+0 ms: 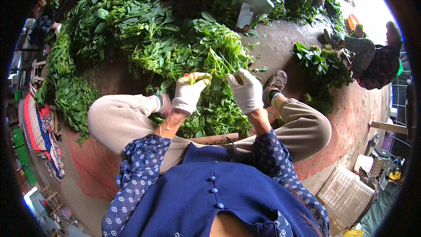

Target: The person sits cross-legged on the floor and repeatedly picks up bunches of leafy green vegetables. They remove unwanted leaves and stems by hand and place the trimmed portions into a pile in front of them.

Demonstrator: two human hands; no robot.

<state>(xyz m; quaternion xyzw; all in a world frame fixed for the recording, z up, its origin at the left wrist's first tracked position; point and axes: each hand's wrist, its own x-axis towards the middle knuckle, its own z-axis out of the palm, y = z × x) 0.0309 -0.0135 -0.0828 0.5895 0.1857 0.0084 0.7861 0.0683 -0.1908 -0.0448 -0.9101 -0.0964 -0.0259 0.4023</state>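
Both my hands are in white gloves, raised close together over a heap of leafy green vegetables (213, 112) between my legs. My left hand (188, 92) pinches a yellowish-green leaf piece (192, 81). An orange-red band or small tool shows by its fingers; which one, I cannot tell. My right hand (245, 91) has its fingers curled around thin green stems (221, 60), which reach up and left from its fingertips. Just beyond the hands lies a bunch of the greens (232, 41), its pale stems lined up side by side.
Large piles of greens (131, 16) spread ahead and left. A phone (245, 17) leans on them. Another person (375, 59) sits at the right beside a bundle of greens (322, 61). Plastic crates (345, 194) stand lower right; a striped cloth (39, 128) hangs at left.
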